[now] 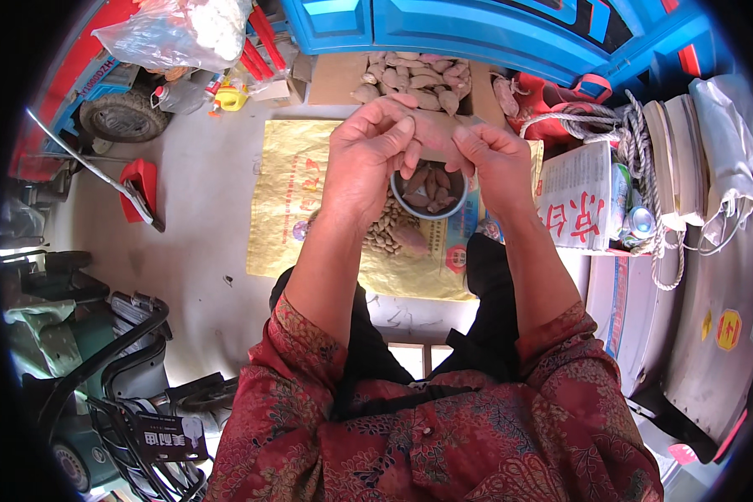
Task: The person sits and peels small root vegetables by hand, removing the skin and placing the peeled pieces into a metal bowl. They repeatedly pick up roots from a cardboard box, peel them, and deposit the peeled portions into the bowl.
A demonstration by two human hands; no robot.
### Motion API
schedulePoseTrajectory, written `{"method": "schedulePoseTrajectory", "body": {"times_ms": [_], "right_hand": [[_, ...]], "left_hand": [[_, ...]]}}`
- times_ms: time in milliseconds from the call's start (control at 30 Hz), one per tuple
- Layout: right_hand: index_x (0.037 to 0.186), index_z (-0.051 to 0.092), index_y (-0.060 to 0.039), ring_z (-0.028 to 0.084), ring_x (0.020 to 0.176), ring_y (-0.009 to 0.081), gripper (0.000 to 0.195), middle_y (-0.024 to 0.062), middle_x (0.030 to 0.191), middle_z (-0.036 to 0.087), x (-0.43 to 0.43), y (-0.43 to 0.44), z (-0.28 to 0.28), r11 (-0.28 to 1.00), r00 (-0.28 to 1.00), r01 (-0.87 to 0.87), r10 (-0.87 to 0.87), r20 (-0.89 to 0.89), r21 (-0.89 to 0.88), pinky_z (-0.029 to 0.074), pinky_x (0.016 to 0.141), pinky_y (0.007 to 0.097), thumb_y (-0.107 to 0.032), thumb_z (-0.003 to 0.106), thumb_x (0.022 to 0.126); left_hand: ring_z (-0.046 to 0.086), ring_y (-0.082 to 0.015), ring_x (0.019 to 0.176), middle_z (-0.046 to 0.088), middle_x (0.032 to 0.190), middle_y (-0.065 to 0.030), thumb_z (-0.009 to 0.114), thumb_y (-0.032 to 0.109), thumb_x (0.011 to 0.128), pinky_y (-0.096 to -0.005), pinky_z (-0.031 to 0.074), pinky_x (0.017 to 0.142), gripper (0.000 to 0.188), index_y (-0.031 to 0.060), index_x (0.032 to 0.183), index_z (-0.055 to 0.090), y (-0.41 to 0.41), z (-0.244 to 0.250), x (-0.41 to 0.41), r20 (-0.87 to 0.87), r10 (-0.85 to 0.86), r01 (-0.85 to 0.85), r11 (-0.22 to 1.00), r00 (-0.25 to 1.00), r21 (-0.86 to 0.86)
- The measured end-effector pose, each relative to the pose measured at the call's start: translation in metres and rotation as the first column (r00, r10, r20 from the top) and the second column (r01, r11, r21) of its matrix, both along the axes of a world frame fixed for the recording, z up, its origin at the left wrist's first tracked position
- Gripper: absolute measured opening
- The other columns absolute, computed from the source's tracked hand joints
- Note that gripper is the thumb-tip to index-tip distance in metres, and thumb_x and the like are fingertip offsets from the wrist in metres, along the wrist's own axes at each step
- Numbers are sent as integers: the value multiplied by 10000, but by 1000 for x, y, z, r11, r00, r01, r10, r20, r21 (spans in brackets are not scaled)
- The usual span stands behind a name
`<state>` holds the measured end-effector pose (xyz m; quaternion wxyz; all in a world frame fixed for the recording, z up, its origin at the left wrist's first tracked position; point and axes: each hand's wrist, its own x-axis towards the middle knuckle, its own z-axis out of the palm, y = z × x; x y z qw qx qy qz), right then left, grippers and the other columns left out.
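Both hands are raised in front of me, above a bowl. Between them is a pale pinkish-brown piece (436, 133); its blurred outline leaves its kind unclear. My left hand (373, 141) pinches its left side between thumb and fingers. At its right side, my right hand (492, 150) grips with bent fingers. Below lies a round bowl (394, 188) holding several reddish-brown sweet potatoes (432, 186). Beside the bowl, unshelled peanuts (386, 229) form a pile, with a pink sweet potato (409, 238) on it. A yellow woven sack (282, 251) is spread underneath.
More sweet potatoes (417, 75) fill a cardboard box (329, 78) beyond the sack. Rope (643, 138) and a red bag (543, 94) are at right. A red dustpan (139, 188) lies at left, near a wheel (124, 117). Blue vehicle panels (477, 31) bound the far side.
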<state>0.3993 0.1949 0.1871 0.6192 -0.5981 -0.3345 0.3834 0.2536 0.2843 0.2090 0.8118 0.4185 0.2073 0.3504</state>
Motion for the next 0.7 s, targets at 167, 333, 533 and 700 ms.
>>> {"method": "schedulePoseTrajectory", "body": {"times_ms": [167, 333, 533, 700], "right_hand": [[719, 614, -27, 535, 561, 93, 227, 29, 589, 572, 0, -3, -3, 975, 985, -141, 122, -120, -169, 392, 495, 243, -191, 582, 873], [816, 628, -1, 604, 648, 267, 275, 113, 683, 627, -8, -14, -13, 372, 272, -552, 926, 261, -746, 469, 602, 365, -275, 628, 809], [1105, 541, -51, 625, 849, 252, 377, 119, 961, 626, 1, -20, 6, 837, 662, -318, 532, 528, -444, 496, 747, 335, -223, 657, 789], [933, 557, -49, 548, 670, 54, 137, -20, 752, 534, 11, -1, -17, 827, 864, -502, 495, -96, -252, 447, 571, 221, -151, 597, 851]], "left_hand": [[468, -94, 541, 560, 733, -41, 532, 40, 885, -223, 376, 462, 88, -14, 952, 552, -4, 1, 4, -20, -23, 23, 1000, 1000, -15], [452, -76, 501, 560, 676, -33, 554, 52, 875, -213, 353, 434, 59, -5, 885, 562, 9, -3, 3, -70, 262, -264, 965, 963, -14], [450, -63, 483, 568, 643, -30, 595, 82, 843, -203, 344, 430, 81, 7, 814, 583, 4, -9, -1, -327, 138, -84, 981, 935, 172], [519, -78, 533, 605, 704, -52, 610, 109, 834, -211, 384, 434, 177, -36, 933, 587, -2, -16, 5, -455, 112, 8, 967, 883, 253]]}}
